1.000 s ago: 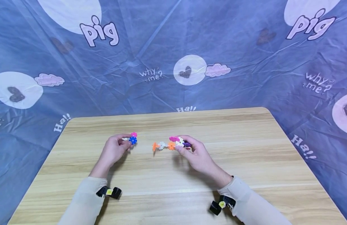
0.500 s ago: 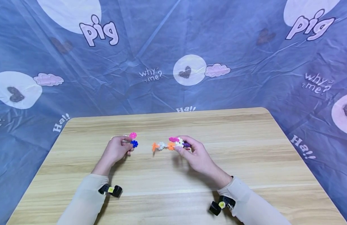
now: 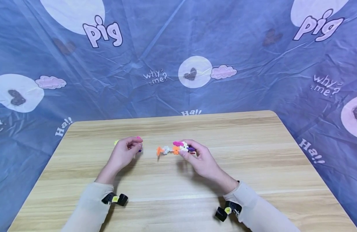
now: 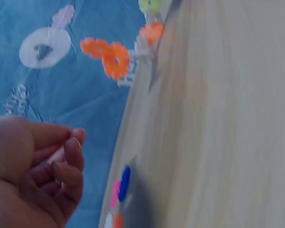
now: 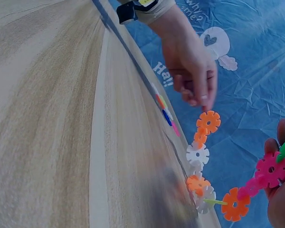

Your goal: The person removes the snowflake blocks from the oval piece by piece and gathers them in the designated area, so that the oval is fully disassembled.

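In the head view my right hand (image 3: 203, 160) pinches a chain of joined flower-shaped snowflake discs (image 3: 175, 150). Orange, white, pink, green and yellow discs show along the chain in the right wrist view, one orange disc (image 5: 208, 122) at its far end. My left hand (image 3: 125, 155) hangs to the left of that end, above loose discs. Its thumb and fingertips come close together, with no disc visible between them. Beneath it, a blue disc (image 4: 124, 183), a pink disc (image 4: 115, 193) and an orange disc (image 4: 118, 221) lie on the table, partly hidden by the hand in the head view.
The wooden table (image 3: 172, 193) ends at a back edge against a blue printed curtain (image 3: 155, 38). A yellow disc (image 3: 116, 142) pokes out behind the left hand. Black straps with small cameras sit on both wrists.
My left hand has shifted slightly right, now covering most of the blue and pink discs seen at its fingertips before. A yellow disc shows behind it. My right hand and its chain stay nearly still.
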Tool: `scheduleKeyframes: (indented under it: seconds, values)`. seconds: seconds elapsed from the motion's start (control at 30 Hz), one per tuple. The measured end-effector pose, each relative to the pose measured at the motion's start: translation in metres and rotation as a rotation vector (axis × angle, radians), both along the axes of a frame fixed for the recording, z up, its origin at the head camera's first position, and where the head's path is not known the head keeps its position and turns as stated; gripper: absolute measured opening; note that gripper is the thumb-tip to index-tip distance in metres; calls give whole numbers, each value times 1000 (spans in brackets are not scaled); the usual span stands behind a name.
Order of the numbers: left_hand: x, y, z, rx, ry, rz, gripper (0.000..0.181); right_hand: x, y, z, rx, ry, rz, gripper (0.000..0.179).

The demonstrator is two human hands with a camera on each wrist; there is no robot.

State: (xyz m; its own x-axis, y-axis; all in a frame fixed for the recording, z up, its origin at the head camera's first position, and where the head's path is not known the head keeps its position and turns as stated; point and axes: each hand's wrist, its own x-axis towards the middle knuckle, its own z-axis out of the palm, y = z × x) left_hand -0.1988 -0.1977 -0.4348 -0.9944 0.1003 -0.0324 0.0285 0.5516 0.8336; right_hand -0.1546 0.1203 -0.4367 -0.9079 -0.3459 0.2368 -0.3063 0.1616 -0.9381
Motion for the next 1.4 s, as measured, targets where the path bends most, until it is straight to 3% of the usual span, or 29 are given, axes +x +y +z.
scheduleKeyframes:
  seconds: [0.17,0.4,0.57,0.67,0.9,1.03,1.23,1.4]
  values:
    - [8,17,13,39,132,-67,22,-1,0,0,12,8,-3,36]
    - [20,48,29,77,230,-173,21,-2,1,2,25,22,-17,37]
    - [26,70,37,163,309,-294,21,-4,2,4,21,49,-7,37]
    - [28,79,39,200,345,-324,21,-4,3,6,13,63,4,38]
    - [30,94,41,227,419,-336,16,-6,4,11,40,118,11,39]
    - [29,97,39,223,446,-327,11,-7,5,13,45,104,22,41]
    - [30,99,35,257,402,-215,9,-7,8,11,23,23,-7,47]
    - [30,102,31,348,341,-143,9,-12,11,5,28,61,-22,43]
